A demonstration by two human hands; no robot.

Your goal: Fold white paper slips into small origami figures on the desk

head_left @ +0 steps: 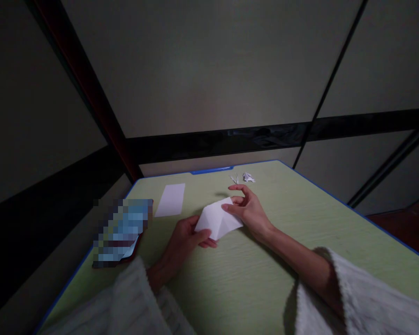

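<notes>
A sheet of white paper [216,219] with crease lines is held up between both hands, a little above the table. My left hand [187,236] grips its lower left corner, thumb on top and fingers beneath. On the upper right edge, my right hand [248,209] pinches the paper between thumb and fingers, with the index finger raised off it. Beyond my right hand lie a small folded white paper piece [247,177] and some thin white paper strips [234,178].
The light green table [300,223] has a blue rim. A flat white paper sheet [171,200] rests at the left. Nearer me on that side is a device with a blurred screen [125,230]. A blue handle piece [212,170] lines the far edge, before a panelled wall [209,74].
</notes>
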